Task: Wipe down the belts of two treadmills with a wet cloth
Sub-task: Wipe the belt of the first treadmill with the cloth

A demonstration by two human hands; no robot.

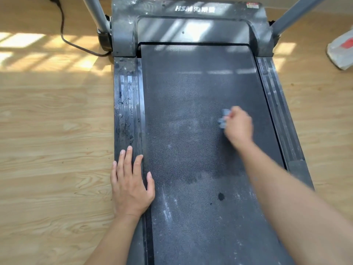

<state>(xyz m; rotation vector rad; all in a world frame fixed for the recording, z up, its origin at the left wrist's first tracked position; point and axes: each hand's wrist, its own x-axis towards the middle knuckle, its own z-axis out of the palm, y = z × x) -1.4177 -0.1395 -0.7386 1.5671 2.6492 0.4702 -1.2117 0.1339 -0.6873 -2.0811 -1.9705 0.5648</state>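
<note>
Grey-blue cloth point(223, 118), bunched and soft-edged with blur, sits in the right grip point(238, 125), whose fingers curl round it and press it to the right half of the belt point(191, 134), about midway along its length. The left grip point(131, 186) holds nothing: it lies flat with straight, slightly spread fingers on the ribbed left side rail point(127, 104), thumb reaching onto the belt's edge. The belt is a dark, grainy rubber strip, hazed with pale dust; whitish streaks point(168, 207) mark its near end, and a small dark wet blot point(221, 196) lies beside them. Water beads on the glossy left rail; the right side rail point(275, 104) looks dull and dusty. The belt's long axis runs straight away from the person to the grey, scuffed plastic motor cover point(191, 29) with white lettering, flanked by two slanting metal uprights point(93, 12). Round the treadmill lies a light wood-grain floor point(47, 131) with sunlit patches, a black cable point(63, 31) at the far left and a white plastic bag point(342, 52) at the right.
</note>
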